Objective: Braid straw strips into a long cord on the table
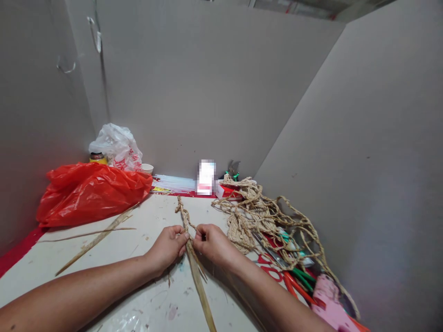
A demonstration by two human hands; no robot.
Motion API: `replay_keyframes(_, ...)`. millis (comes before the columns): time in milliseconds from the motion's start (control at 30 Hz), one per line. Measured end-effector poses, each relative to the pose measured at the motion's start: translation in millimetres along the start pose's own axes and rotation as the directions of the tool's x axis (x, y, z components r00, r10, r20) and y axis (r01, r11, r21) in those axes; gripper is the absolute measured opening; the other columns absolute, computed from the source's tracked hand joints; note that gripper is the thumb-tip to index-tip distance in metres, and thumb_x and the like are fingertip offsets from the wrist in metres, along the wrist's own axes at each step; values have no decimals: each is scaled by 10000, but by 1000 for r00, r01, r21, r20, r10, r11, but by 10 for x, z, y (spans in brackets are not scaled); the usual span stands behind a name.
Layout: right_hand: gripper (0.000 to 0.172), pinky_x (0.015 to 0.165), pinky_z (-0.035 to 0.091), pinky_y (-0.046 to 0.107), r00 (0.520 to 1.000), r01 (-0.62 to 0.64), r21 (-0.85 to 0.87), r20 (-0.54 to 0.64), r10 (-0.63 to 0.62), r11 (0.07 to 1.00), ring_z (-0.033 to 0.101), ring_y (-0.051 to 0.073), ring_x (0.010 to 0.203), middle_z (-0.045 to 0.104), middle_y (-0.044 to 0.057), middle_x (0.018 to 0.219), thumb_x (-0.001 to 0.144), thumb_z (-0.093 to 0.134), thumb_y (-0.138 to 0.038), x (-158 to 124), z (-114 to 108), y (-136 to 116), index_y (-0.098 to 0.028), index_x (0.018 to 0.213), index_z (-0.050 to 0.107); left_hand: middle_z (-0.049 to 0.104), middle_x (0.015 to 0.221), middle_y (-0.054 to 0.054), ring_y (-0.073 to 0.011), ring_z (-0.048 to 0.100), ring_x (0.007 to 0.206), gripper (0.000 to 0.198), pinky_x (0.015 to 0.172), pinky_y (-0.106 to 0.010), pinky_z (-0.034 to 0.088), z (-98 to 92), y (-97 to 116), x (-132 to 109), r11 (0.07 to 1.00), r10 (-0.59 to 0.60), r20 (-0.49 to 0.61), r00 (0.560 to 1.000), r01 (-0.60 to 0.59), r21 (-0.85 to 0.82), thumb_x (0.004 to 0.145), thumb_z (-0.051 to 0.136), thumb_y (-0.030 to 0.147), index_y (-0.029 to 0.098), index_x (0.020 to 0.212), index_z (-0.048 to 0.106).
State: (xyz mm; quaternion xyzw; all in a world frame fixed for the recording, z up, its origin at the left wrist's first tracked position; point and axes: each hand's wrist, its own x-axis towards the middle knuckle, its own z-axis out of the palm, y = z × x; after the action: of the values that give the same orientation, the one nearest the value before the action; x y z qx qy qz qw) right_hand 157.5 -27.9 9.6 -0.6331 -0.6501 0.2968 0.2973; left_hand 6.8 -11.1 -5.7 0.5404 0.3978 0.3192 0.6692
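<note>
Both forearms are stretched forward over the table (124, 244) and brought together at its middle. The left hand (168, 248) and the right hand (214, 244) are held knuckles up, side by side and almost touching. The fingers of each are pinched tight on the plaited strand (182, 213) between them. The strand is laid flat on the scuffed pale tabletop. Its knobbly plaited length runs away from the hands, and its flat, dry loose strips (200, 281) trail back toward the body. The space is walled by smooth grey board (214, 83). A glossy, crumpled red plastic bag (90, 191) is slumped at the left. A tangled heap of coarse plaited cord (258, 216) is piled just right of the right hand.
</note>
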Motion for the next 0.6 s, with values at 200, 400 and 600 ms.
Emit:
replay_keyframes(200, 153, 415, 252, 181, 979, -143, 282, 182, 93, 949, 339, 61, 403, 477, -88, 462, 657, 618, -236, -28, -97, -125, -180, 752, 512, 365, 414, 95, -31, 243, 364, 345, 417, -200, 126, -3, 36, 26, 1000, 21, -41, 999, -21, 10, 704, 583, 478, 181, 646, 418)
replay_keyframes(400, 238, 362, 205, 175, 875, -329, 425, 473, 103, 843, 342, 31, 329, 565, -35, 463, 694, 602, -363, -35, -220, -22, -128, 666, 581, 387, 419, 89, -42, 260, 371, 315, 429, -206, 153, -22, -22, 48, 999, 36, -22, 999, -36, 24, 719, 574, 455, 183, 645, 434)
replay_keyframes(600, 209, 315, 191, 177, 902, -358, 480, 398, 165, 800, 348, 41, 273, 525, -45, 399, 685, 537, -314, -82, -80, -54, -136, 584, 578, 548, 498, 8, -89, 444, 475, 324, 522, -217, 324, -20, -70, 63, 993, 102, -22, 995, -101, 54, 708, 584, 451, 159, 602, 492)
